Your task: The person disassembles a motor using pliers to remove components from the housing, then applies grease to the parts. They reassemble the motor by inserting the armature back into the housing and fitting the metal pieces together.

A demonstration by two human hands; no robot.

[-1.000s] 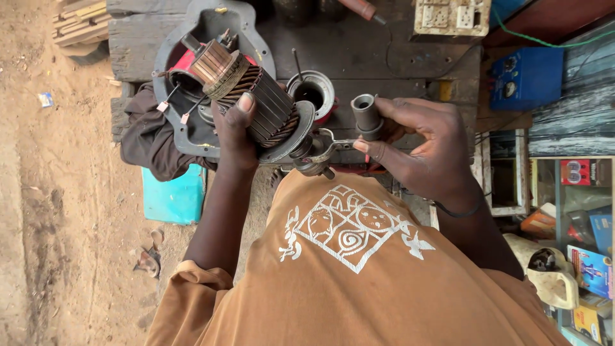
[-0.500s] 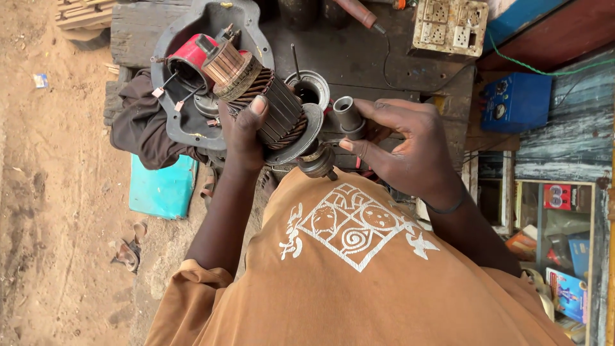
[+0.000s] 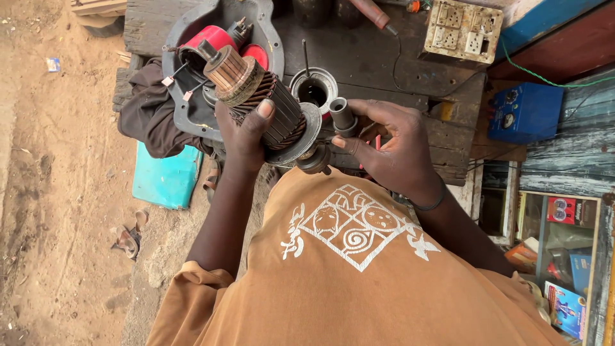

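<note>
Compared with half a second ago, little has shifted: the rotor sits slightly more upright in the grip and the small sleeve has drawn a touch nearer its lower end. One dark, copper-wound motor armature [image 3: 266, 112] with a brown ribbed commutator at its top is held above the workbench, clenched around its laminated middle by the left hand [image 3: 246, 131], thumb across the windings; judged, this grasp leaves both shaft ends free. One round grey metal end plate [image 3: 306, 138] rides at the armature's lower end, likely kept on the shaft. Just right of the armature, the right hand [image 3: 394, 150] pinches one short grey metal cylindrical sleeve [image 3: 343, 115] between thumb and fingers, open end upward, close to the shaft end but apart from it. Behind the armature lies one grey cast motor housing [image 3: 192, 96] with red-wrapped coils inside, resting on one dark brown cloth [image 3: 147, 115]. Right of the armature, one round tin cup [image 3: 314, 86] stands on the dark wooden bench [image 3: 384, 64]. Farther right of the armature sit one cream socket board [image 3: 464, 29] and one blue box-shaped meter [image 3: 525, 109]. Below-left of the armature, one teal flat container [image 3: 166, 179] lies on sandy ground.
</note>
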